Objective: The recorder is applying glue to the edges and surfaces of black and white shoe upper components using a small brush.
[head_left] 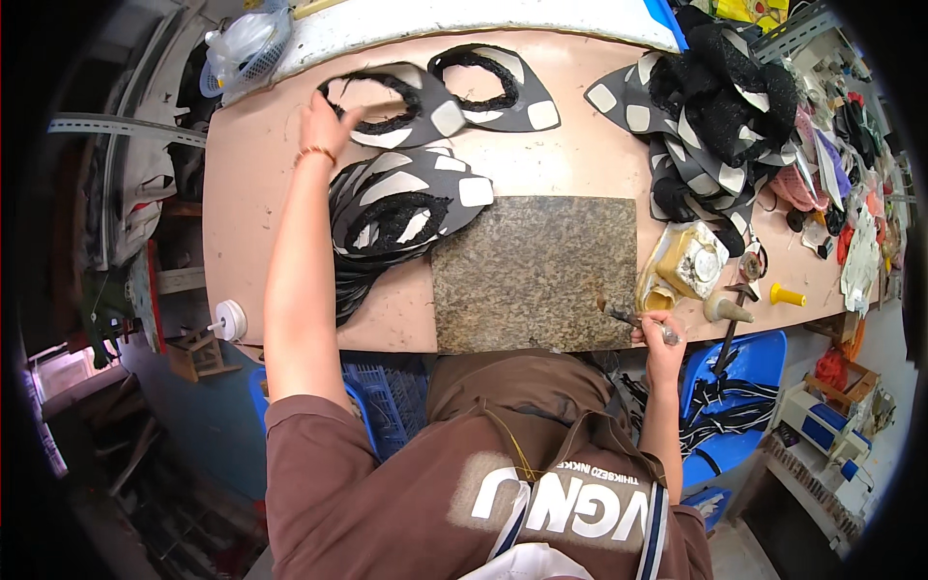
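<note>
At the far left of the work table, my left hand (327,126) is closed on the left end of a black-and-white checked shoe upper (432,99) with a fuzzy black inner edge. A second shoe upper (530,90) lies flat just to its right. Below my left wrist, a fanned stack of similar uppers (387,184) rests on the table. My right hand (661,336) grips a brush (624,316), its dark bristles pointing left over the near right corner of a mottled board (536,271). Beyond that hand stands a yellowed, glue-stained container (698,259).
A heap of black uppers (710,126) covers the back right. A hammer (730,329), a yellow cone (788,295) and coloured scraps (817,164) lie on the right. A white spool (230,321) sits at the left edge. Blue chairs (749,353) stand below the table.
</note>
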{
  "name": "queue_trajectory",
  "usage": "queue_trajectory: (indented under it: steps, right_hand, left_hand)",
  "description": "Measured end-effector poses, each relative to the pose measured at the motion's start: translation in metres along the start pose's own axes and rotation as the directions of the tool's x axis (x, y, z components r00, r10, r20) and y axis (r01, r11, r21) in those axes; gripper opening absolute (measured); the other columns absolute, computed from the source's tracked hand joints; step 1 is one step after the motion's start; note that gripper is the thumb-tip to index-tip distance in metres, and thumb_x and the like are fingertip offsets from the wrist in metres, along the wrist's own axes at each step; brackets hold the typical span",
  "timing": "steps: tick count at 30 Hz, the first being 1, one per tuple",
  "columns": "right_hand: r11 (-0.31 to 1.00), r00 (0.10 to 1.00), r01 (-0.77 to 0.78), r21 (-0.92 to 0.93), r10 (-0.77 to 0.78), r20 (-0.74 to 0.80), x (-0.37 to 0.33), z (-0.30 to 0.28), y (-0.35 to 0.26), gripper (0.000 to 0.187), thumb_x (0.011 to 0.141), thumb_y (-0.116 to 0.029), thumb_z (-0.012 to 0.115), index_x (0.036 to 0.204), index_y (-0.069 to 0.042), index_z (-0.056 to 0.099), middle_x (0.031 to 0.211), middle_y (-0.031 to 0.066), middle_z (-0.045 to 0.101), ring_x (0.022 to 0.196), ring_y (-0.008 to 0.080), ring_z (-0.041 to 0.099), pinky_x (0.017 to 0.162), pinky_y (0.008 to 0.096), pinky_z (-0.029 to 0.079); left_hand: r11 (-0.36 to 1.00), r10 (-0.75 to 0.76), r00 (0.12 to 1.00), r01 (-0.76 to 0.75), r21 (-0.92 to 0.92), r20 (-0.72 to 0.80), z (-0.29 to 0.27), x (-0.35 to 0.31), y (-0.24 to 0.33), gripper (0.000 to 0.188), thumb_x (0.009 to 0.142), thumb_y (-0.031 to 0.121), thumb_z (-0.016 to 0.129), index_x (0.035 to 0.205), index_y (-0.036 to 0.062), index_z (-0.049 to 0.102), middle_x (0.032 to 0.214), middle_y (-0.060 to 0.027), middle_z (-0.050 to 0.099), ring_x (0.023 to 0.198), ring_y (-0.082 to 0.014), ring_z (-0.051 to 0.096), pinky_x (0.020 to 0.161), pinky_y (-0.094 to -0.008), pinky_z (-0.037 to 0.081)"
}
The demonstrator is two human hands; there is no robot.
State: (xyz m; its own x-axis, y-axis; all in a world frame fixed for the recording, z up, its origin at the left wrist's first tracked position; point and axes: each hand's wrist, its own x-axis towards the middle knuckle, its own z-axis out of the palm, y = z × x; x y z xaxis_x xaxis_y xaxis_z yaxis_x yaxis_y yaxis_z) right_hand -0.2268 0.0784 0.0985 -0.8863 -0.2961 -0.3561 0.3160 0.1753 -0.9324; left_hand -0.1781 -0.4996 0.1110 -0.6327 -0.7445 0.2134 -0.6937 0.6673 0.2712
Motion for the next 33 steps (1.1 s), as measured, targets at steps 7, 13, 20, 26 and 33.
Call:
queue_trajectory:
  steps: [7, 13, 20, 26, 33]
  right_hand:
    - [0.996, 0.962, 0.051, -0.079, -0.07, -0.262, -0.019, -0.017, 0.018, 0.009, 0.085, -0.008, 0.062, 0.089, 0.0, 0.061, 0.075, 0.0024, 0.06, 0.063, 0.0093, 0.059, 0.059, 0.021, 0.047]
    - [0.967, 0.887, 0.113, -0.23, -0.202, -0.415, -0.007, -0.034, 0.031, 0.012, 0.084, -0.011, 0.063, 0.086, 0.0, 0.061, 0.082, 0.0038, 0.059, 0.072, 0.0125, 0.06, 0.063, 0.0241, 0.048]
    - [0.796, 0.868, 0.186, -0.576, -0.409, -0.283, -0.003, -0.035, 0.032, 0.012, 0.077, -0.009, 0.066, 0.083, 0.0, 0.061, 0.086, 0.0116, 0.062, 0.08, 0.0234, 0.061, 0.075, 0.0309, 0.047]
    - [0.774, 0.78, 0.262, -0.576, -0.521, -0.345, -0.018, -0.058, 0.035, 0.007, 0.078, -0.005, 0.065, 0.081, 0.0, 0.061, 0.084, 0.01, 0.064, 0.078, 0.0201, 0.061, 0.071, 0.0286, 0.048]
    - [0.858, 0.935, 0.165, 0.486, 0.02, -0.353, -0.017, -0.066, 0.026, 0.013, 0.091, -0.013, 0.053, 0.085, -0.002, 0.056, 0.085, 0.0087, 0.06, 0.065, 0.0127, 0.052, 0.056, 0.0244, 0.042]
  left_hand:
    - [0.896, 0.356, 0.873, -0.42, 0.144, 0.333, 0.07, -0.088, 0.012, 0.034, 0.076, 0.012, 0.06, 0.11, 0.0085, 0.058, 0.109, -0.0136, 0.057, 0.103, -0.0297, 0.053, 0.087, -0.0397, 0.045]
    - [0.769, 0.456, 0.826, -0.553, 0.321, 0.332, 0.063, -0.111, -0.002, 0.035, 0.078, 0.016, 0.063, 0.112, 0.0079, 0.057, 0.127, -0.0076, 0.048, 0.124, -0.0284, 0.037, 0.101, -0.0458, 0.029]
    - [0.896, 0.413, 0.864, -0.442, 0.042, 0.287, 0.01, -0.097, 0.051, 0.013, 0.085, 0.014, 0.058, 0.093, 0.0057, 0.052, 0.084, -0.0152, 0.062, 0.088, -0.0332, 0.059, 0.078, -0.0444, 0.042]
    - [0.8, 0.563, 0.812, -0.489, -0.347, 0.153, -0.094, -0.133, 0.145, 0.013, 0.09, 0.01, 0.051, 0.101, 0.0022, 0.052, 0.08, -0.0189, 0.06, 0.072, -0.0367, 0.059, 0.062, -0.0392, 0.046]
    - [0.706, 0.474, 0.786, -0.071, -0.705, 0.396, 0.008, -0.197, 0.183, 0.025, 0.086, 0.014, 0.057, 0.108, 0.003, 0.053, 0.091, -0.0202, 0.063, 0.083, -0.0312, 0.064, 0.073, -0.0359, 0.049]
